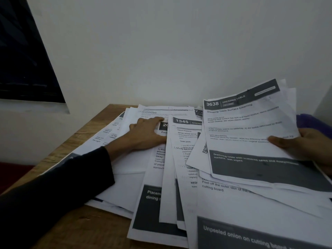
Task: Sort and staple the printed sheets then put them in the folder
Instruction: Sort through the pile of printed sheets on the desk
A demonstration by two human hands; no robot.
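Several printed sheets (179, 159) lie fanned out and overlapping on a wooden table (80, 225). My left hand (147, 133) rests flat on the spread sheets at the middle left, fingers apart, holding nothing. My right hand (301, 142) grips the right edge of a small bundle of sheets lifted off the pile; its top page, the "3638 Dressing Table" sheet (248, 126), faces me. A purple thing (309, 121), possibly the folder, shows behind my right hand. No stapler is visible.
A white wall (179, 51) stands right behind the table. A dark panel (23, 60) hangs at the upper left. The table's left edge (53, 155) runs diagonally, with a dark red surface (12, 173) below it.
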